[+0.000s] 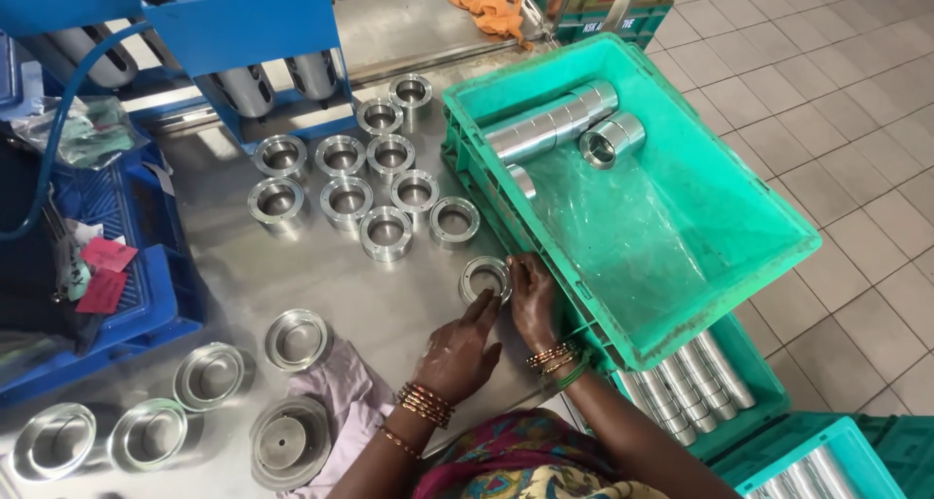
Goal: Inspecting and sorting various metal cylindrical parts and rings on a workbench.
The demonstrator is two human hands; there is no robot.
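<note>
Both my hands meet on one steel ring [480,273] lying on the metal table beside a green crate [725,285]. My left hand [459,353] reaches it with outstretched fingers from below. My right hand [533,300] grips its right edge, next to the crate wall. Bangles sit on both wrists. A cluster of several similar steel rings [362,183] stands on the table further away. Inside the crate, a row of stacked rings [550,124] and a loose ring [611,141] lie on clear plastic.
Wider flanged steel parts [209,374] lie near the left front, one on a pink cloth [345,402]. A blue machine [243,32] stands at the back, a blue crate [146,295] at left. Lower green crates [700,377] hold more cylinders over tiled floor.
</note>
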